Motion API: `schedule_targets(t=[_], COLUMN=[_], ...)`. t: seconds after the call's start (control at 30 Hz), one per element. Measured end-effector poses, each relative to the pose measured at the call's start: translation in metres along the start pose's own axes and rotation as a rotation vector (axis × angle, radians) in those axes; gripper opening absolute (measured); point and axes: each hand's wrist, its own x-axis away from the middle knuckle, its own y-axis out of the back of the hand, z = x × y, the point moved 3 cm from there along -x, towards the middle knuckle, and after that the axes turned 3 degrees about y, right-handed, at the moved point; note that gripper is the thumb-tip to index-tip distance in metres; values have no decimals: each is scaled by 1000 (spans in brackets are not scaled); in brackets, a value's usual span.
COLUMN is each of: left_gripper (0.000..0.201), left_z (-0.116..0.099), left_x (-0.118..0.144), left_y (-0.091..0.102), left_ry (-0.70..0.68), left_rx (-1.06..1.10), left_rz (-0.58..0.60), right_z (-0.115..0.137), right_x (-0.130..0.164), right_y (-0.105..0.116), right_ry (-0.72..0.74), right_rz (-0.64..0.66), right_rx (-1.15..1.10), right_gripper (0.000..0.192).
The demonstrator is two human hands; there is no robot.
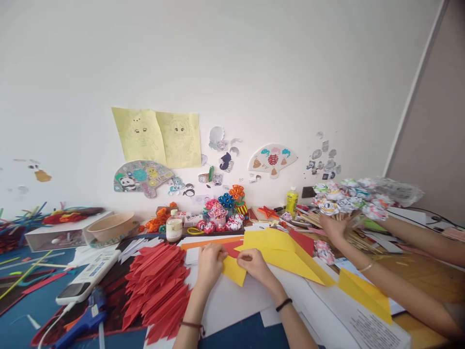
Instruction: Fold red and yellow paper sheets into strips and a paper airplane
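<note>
Between my two hands is a small piece of yellow paper [234, 272], one corner pointing down toward me. My left hand [211, 259] pinches its left side, and my right hand [253, 263] has its fingers closed at the upper right edge. Beneath them lie white sheets [232, 305]. To the left of my left hand is a big heap of folded red paper strips [158, 291]. Larger yellow sheets [279, 247], creased and overlapping, lie just beyond and right of my right hand.
At the right, another person's hand [334, 230] holds a bunch of wrapped lollipops on sticks [341, 198]. A blue glue gun [85, 317] and a white power strip [89, 276] lie left. Along the wall stand a glue bottle [174, 228], paper flowers [218, 212] and a yellow bottle [291, 201].
</note>
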Motion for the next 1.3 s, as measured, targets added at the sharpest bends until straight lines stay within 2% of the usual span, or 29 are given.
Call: schedule_targets(t=[0.13, 0.3, 0.47, 0.57, 0.7, 0.77, 0.83, 0.93, 1.0, 1.1, 1.2, 1.3], left_gripper=[11, 11, 21, 32, 44, 45, 44, 38, 32, 29, 40, 53], left_z=[8, 16, 25, 29, 28, 27, 25, 18, 13, 1, -12, -18], left_x=[-3, -3, -3, -4, -5, -5, -5, -6, -5, -1, 3, 6], left_y=[6, 6, 6, 2, -8, -12, -15, -17, -16, -11, -10, -14], left_ry=[96, 207, 290, 296, 304, 305, 292, 254, 217, 83, -72, -112], left_rx=[29, 91, 252, 337, 413, 500, 599, 666, 628, 373, 112, 16], left_rz=[-73, -132, -203, -209, -192, -171, -126, -47, -21, -37, -16, 75], right_z=[-5, -10, -11, -6, 8, 13, 12, 6, 2, -1, -2, -3], right_x=[0, -2, -3, -1, 5, 8, 7, 3, 0, -2, -2, 0], right_y=[4, 13, 18, 13, 0, -5, -6, -2, 1, 2, 3, 3], right_ry=[-59, -116, -134, -143, -95, -72, -68, -64, -60, -58, -58, -52], right_rz=[-20, -123, -214, -142, 107, 189, 154, 4, -66, -114, -144, -154], right_rx=[-46, -74, -114, -180, -346, -413, -415, -376, -355, -328, -297, -272], right_gripper=[14, 15, 17, 26, 40, 42, 44, 48, 49, 47, 47, 46])
